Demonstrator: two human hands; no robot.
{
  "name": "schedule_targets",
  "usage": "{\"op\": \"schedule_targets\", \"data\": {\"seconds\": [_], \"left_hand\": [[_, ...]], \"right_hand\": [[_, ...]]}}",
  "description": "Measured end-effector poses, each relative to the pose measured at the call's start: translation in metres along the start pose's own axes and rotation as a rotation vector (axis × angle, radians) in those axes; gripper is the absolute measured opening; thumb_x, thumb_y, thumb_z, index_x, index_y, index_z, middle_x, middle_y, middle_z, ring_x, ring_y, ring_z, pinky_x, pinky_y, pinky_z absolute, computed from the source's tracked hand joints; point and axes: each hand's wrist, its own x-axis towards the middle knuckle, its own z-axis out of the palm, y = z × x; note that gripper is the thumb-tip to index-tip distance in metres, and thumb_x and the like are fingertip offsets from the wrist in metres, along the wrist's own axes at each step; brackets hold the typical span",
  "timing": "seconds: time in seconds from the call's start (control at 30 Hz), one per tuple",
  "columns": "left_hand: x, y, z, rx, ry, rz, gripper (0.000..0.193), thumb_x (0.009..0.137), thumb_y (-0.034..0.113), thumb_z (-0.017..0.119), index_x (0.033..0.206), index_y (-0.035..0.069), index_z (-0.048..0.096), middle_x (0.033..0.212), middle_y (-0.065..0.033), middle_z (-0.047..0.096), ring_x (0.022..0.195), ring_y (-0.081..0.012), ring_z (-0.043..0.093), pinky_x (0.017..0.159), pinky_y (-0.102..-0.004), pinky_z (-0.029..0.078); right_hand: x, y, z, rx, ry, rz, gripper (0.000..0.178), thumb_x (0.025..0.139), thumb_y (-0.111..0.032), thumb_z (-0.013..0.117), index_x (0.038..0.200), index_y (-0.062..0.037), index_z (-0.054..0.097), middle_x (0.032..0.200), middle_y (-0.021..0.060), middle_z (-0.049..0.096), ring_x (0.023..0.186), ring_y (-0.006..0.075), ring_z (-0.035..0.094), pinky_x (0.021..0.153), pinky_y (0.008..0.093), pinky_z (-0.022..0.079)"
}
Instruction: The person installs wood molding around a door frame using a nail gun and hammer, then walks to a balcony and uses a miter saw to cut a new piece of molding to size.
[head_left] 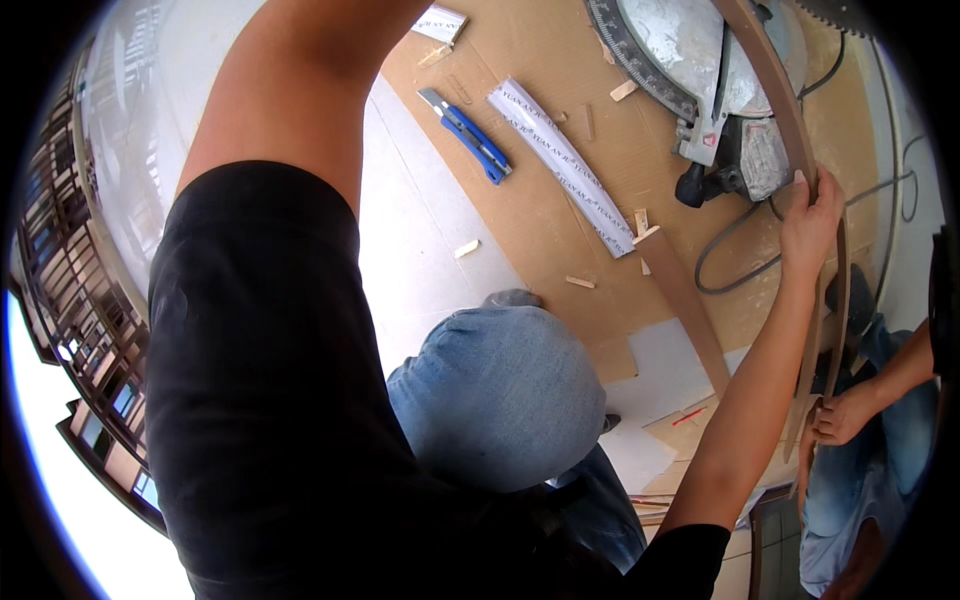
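My right hand (811, 222) is closed round a long brown trim strip (781, 95), its fingers wrapped over the edge. The strip looks bowed in this wide view and runs from the top edge past the mitre saw (668, 45) down the right side. My left arm (285, 95) reaches up out of the picture, so its hand is hidden. Lower right, a co-worker's hand (842, 417) grips the brown strips near their lower end. A shorter brown trim piece (684, 305) lies left of my right forearm.
A blue utility knife (468, 138) with its blade out lies on the cardboard (540, 255). Beside it is a length in white printed film (565, 168). Wood offcuts (623, 91) are scattered about. A black cable (735, 285) loops near the saw. My bent knee (500, 395) is below.
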Motion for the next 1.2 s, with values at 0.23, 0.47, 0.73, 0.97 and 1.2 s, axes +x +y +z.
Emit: {"op": "schedule_targets", "data": {"seconds": [0.23,0.47,0.73,0.97,1.2], "left_hand": [[-0.009,-0.007,0.006,-0.021,-0.062,-0.05,0.041,0.099,0.048,0.066,0.136,0.03,0.066,0.13,-0.0075,0.06,0.131,-0.0327,0.051,0.107,-0.0548,0.04],[-0.013,-0.009,0.022,0.356,0.061,-0.091,0.029,0.094,0.038,0.066,0.115,0.018,0.066,0.115,-0.0029,0.063,0.117,-0.025,0.059,0.098,-0.0448,0.046],[0.033,0.012,-0.019,0.173,-0.406,-0.199,0.046,0.096,0.05,0.065,0.131,0.021,0.065,0.119,-0.0031,0.066,0.121,-0.0284,0.065,0.102,-0.0427,0.053],[0.003,-0.06,-0.013,-0.046,-0.124,0.238,0.041,0.1,0.042,0.061,0.126,0.011,0.062,0.116,-0.0086,0.065,0.114,-0.0302,0.063,0.103,-0.0428,0.049],[-0.005,-0.045,0.009,-0.052,0.066,0.265,0.035,0.1,0.036,0.063,0.127,0.012,0.063,0.12,-0.0072,0.06,0.118,-0.0284,0.058,0.103,-0.0402,0.048]], "right_hand": [[0.001,-0.026,0.015,-0.39,-0.009,-0.064,0.034,0.105,-0.031,0.062,0.129,-0.0074,0.059,0.137,0.0175,0.061,0.117,0.0415,0.064,0.093,0.0523,0.054],[0.0,-0.049,0.009,-0.345,-0.051,0.012,0.032,0.102,-0.029,0.065,0.129,-0.0133,0.061,0.137,0.0119,0.061,0.118,0.0368,0.063,0.097,0.0501,0.052],[0.002,-0.043,-0.004,-0.32,-0.076,0.107,0.032,0.101,-0.028,0.066,0.13,-0.0148,0.061,0.14,0.0074,0.06,0.124,0.0346,0.059,0.102,0.0501,0.048],[0.003,-0.042,0.008,-0.214,-0.052,0.076,0.04,0.099,-0.027,0.069,0.136,-0.0144,0.06,0.141,0.009,0.059,0.126,0.0349,0.058,0.102,0.0514,0.048],[-0.01,-0.04,-0.016,-0.26,-0.055,0.32,0.049,0.098,-0.026,0.072,0.143,-0.0129,0.057,0.146,0.0106,0.053,0.121,0.039,0.063,0.099,0.0503,0.054]]}}
